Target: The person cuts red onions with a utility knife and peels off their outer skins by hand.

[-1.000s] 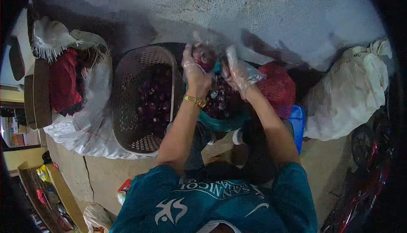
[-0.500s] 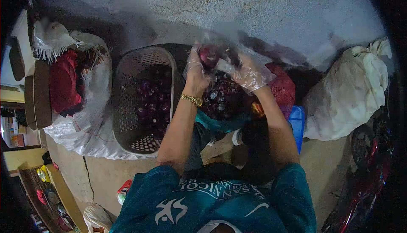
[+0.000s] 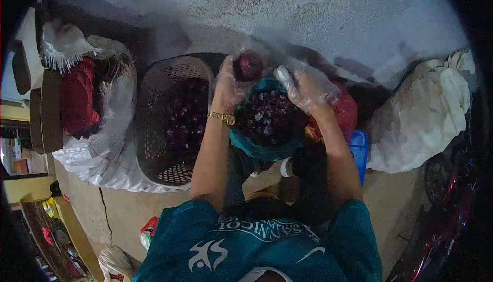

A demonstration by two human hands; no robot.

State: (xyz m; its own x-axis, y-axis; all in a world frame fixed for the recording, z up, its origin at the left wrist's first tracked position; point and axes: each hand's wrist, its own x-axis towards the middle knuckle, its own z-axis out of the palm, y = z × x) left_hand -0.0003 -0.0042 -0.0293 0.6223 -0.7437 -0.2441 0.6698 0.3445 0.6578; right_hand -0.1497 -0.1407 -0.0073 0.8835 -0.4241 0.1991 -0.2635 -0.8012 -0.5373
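Observation:
My left hand [image 3: 229,88], in a clear plastic glove and with a gold watch at the wrist, is closed on a round dark red onion [image 3: 248,66]. To the right, my right hand [image 3: 306,88], also gloved, has its fingers wrapped round something I cannot make out; a pale, blurred end sticks out at its left. Below and between both hands stands a teal basin [image 3: 262,152] holding several small dark purple pieces. A grey perforated basket [image 3: 149,148] with more dark purple onions is left of my left hand.
An open white sack [image 3: 120,123] with red mesh [image 3: 77,99] stands at the left. Beside my right forearm are a red mesh bag [image 3: 343,110] and a blue container [image 3: 358,153]. A full white sack [image 3: 423,120] leans at the right near the rough wall [image 3: 318,10].
My hands have moved apart, the right one rightward and the left one slightly left. The onion remains in my left hand, and more of the basin shows between them.

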